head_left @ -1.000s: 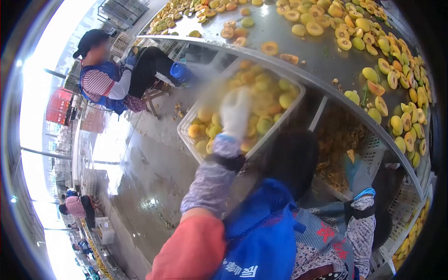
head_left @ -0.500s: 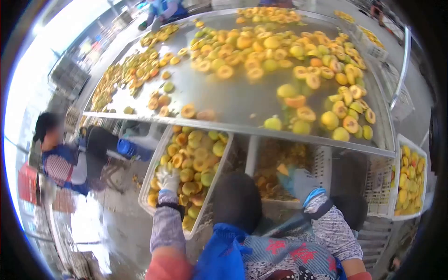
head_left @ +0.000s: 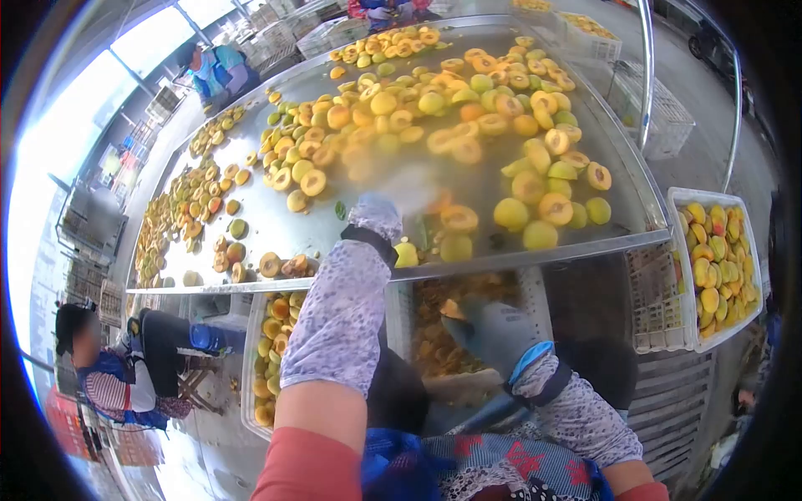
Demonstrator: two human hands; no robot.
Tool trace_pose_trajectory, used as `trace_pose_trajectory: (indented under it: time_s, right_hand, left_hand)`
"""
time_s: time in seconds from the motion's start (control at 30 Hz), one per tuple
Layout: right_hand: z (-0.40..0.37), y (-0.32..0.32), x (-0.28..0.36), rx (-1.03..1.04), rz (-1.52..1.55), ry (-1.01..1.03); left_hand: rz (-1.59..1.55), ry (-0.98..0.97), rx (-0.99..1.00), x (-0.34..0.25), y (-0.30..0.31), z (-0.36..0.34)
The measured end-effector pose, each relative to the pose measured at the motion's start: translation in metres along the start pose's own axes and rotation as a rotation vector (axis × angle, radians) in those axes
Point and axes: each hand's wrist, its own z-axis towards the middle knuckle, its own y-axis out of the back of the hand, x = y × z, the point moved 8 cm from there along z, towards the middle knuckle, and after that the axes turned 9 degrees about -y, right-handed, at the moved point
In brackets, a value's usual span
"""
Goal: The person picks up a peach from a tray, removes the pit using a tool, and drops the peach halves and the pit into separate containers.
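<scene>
My left hand (head_left: 378, 214), in a pale glove, reaches over the near edge of the metal table (head_left: 334, 242); a blur of lens haze hides its fingertips and anything in them. Halved yellow-green fruit (head_left: 459, 219) lies just right of it. My right hand (head_left: 493, 332), in a grey-blue glove, is closed on a small orange-brown fruit piece (head_left: 452, 309). It hangs above a white crate (head_left: 537, 302) that holds brownish fruit scraps (head_left: 430, 351).
A crate of fruit (head_left: 248, 367) stands at the lower left, another (head_left: 753, 288) at the right. A seated person (head_left: 113, 376) is at the left; two more people (head_left: 219, 73) (head_left: 393, 12) are beyond the table. Metal poles (head_left: 647, 75) rise at the right.
My left hand has left the lower-left fruit crate and moved up and right over the table. My right hand remains over the scrap crate with the piece. The view has shifted.
</scene>
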Motion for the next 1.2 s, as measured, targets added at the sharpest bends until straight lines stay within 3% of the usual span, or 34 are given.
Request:
trace_pose_trajectory:
  time_s: [0.03,0.13,0.23,0.3,0.37,0.4,0.53,0.63,0.83,0.9,0.97,1.03,1.2]
  right_hand:
    - [-0.002,0.009,0.004,0.001,0.010,-0.006]
    - [-0.004,0.018,0.004,-0.017,0.033,-0.024]
    - [-0.001,0.021,0.002,-0.080,0.083,-0.008]
    - [0.002,0.025,0.009,-0.161,0.181,0.034]
    - [0.003,0.030,0.018,-0.258,0.325,0.096]
    - [0.004,0.030,0.022,-0.237,0.319,0.093]
    - [0.005,0.020,0.026,-0.146,0.265,0.012]
    - [0.004,0.011,0.023,-0.128,0.247,-0.041]
    - [0.007,-0.002,0.012,-0.076,0.371,-0.012]
    - [0.005,-0.006,0.012,-0.028,0.480,-0.034]
    - [0.002,-0.011,0.018,0.029,0.607,-0.092]
    - [0.001,-0.025,0.019,0.143,0.811,-0.124]
    - [-0.014,-0.027,0.026,0.472,0.866,-0.398]
  left_hand:
    - [0.040,0.044,0.091,0.003,-0.009,0.005]
    - [0.027,0.117,0.029,0.015,-0.002,-0.006]
    - [-0.646,0.268,-0.266,0.036,0.007,-0.043]
    - [-0.534,-0.068,-0.424,0.023,0.014,-0.066]
    - [-0.570,-0.153,-0.543,0.017,0.005,-0.098]
    - [-0.666,-0.072,-0.581,0.000,-0.004,-0.109]
    - [-1.534,0.157,-0.501,-0.080,-0.023,-0.141]
    - [-1.453,0.202,-0.739,-0.070,-0.041,-0.150]
    - [-1.012,0.061,-0.749,-0.100,-0.031,-0.159]
    - [-0.940,0.110,-0.825,-0.100,-0.033,-0.163]
    - [-0.577,0.042,-0.915,-0.107,-0.022,-0.168]
    - [0.080,-0.133,-0.971,-0.127,-0.018,-0.172]
    - [-0.884,0.061,-0.903,-0.086,-0.044,-0.169]
